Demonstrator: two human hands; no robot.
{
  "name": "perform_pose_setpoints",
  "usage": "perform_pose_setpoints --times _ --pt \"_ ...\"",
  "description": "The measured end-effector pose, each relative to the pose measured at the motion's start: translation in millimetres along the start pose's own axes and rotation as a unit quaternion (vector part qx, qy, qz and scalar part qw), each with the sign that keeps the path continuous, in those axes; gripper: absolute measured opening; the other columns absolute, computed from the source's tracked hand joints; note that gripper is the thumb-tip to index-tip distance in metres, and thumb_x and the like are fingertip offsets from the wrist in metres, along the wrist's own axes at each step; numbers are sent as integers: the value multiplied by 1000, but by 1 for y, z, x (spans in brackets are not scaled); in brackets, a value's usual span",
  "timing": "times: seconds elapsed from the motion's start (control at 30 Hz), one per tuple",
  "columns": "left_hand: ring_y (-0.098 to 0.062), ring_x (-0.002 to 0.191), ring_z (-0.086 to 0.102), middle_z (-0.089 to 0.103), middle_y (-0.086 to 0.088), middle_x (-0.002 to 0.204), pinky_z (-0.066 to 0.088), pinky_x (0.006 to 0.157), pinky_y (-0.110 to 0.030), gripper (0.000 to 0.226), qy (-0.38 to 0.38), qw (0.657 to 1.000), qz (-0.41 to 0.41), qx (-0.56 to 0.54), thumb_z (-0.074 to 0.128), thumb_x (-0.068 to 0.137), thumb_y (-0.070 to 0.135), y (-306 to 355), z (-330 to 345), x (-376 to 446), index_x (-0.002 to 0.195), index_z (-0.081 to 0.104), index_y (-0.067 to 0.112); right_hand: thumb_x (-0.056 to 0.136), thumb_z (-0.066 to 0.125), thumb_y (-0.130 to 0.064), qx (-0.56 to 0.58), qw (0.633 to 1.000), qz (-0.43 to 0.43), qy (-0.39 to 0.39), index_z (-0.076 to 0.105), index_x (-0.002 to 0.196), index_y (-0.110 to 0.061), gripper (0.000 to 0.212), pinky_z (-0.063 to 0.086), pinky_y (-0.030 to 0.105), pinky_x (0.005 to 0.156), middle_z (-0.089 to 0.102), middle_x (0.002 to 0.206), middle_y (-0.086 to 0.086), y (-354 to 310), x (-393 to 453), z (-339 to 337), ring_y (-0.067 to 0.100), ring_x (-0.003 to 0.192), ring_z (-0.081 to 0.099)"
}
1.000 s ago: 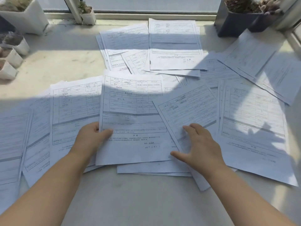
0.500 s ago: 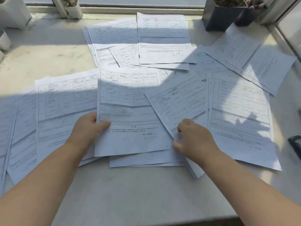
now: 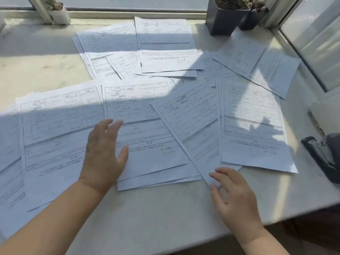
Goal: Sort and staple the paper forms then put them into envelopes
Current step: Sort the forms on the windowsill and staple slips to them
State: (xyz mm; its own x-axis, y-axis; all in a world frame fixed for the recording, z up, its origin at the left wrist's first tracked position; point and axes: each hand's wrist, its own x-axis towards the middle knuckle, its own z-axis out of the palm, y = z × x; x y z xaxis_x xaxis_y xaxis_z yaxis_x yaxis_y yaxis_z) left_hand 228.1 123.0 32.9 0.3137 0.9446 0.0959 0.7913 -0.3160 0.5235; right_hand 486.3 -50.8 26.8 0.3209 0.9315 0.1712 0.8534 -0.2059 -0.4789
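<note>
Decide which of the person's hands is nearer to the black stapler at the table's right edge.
Right. The right hand hovers at the tilted form's bottom corner, left of the stapler. The left hand lies much farther left, over the middle forms.

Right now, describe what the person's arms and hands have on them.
Nothing worn shows. Both forearms are bare up to the frame edge, with no sleeves in view. The left hand and right hand carry no gloves, rings, watch or bracelet that can be seen.

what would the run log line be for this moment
stage: sorting | left hand: open, flat on forms | right hand: open, at edge of tilted form | stapler: untouched, far right | envelopes: none seen
</note>
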Motion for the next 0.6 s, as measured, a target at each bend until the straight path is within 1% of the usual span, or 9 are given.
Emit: perform_pose_setpoints --times 0.03,0.1,0.17,0.27,0.33,0.4,0.47,0.53,0.6 --pt "-27 132 34 38 -9 146 28 111 -42 53 -34 995 93 24 58 91 28 8 11 -12 140 44 16 82 52 -34 -21 1000 -5 -20 66 114 -17 38 42 31 93 63 120 3 1 -7 8 17 111 53" --pt "-24 142 25 31 -4 155 21 114 -45 53 -139 957 241 82 37 96 47 22 41 -40 143 42 22 83 52 -42 -61 996 -20 -70 54 130 -19 53 33 40 102 54 138 6 4 -14 20 21 127 43" --pt "-22 145 19 30 -3 156 17 114 -44 58 -190 923 302 145 20 99 55 25 64 -57 145 39 25 84 49 -47 -84 991 -23 -101 53 135 -16 60 30 39 105 49 144 6 8 -10 25 20 131 38" --pt "-21 144 21 30 -5 156 16 114 -44 61 -201 908 325 173 14 99 57 10 63 -63 146 38 27 85 45 -50 -70 992 30 -98 51 139 -17 63 32 28 111 45 147 -1 10 -6 24 13 133 37" --pt "-20 144 23 30 -6 156 16 114 -44 61 -188 906 336 176 17 98 58 -3 56 -66 146 39 27 85 42 -49 -66 994 47 -79 54 137 -16 62 32 30 108 48 145 0 11 -4 23 10 131 36" --pt "-20 144 23 30 -7 156 18 113 -44 61 -185 909 330 176 26 95 59 -8 49 -73 146 40 28 85 42 -47 -62 994 50 -70 58 134 -16 60 31 31 106 50 144 0 11 -4 24 9 130 36" --pt "-22 144 23 29 -8 156 20 111 -47 62 -170 917 323 160 34 92 58 -3 45 -78 144 44 26 85 45 -43 -48 996 51 -62 59 132 -15 56 31 30 107 50 144 1 11 -5 26 10 130 36" --pt "-25 144 23 27 -8 157 20 112 -49 60 -142 932 305 138 37 91 55 9 46 -77 142 45 24 84 49 -36 -29 999 32 -34 64 124 -13 49 34 27 107 53 141 6 9 -10 27 16 127 41" --pt "-24 144 21 24 -5 158 15 114 -47 62 -121 956 244 107 37 92 54 21 52 -71 145 38 23 83 50 -28 -7 1000 -7 2 70 112 -12 38 38 31 103 58 133 10 7 -17 29 23 118 48"
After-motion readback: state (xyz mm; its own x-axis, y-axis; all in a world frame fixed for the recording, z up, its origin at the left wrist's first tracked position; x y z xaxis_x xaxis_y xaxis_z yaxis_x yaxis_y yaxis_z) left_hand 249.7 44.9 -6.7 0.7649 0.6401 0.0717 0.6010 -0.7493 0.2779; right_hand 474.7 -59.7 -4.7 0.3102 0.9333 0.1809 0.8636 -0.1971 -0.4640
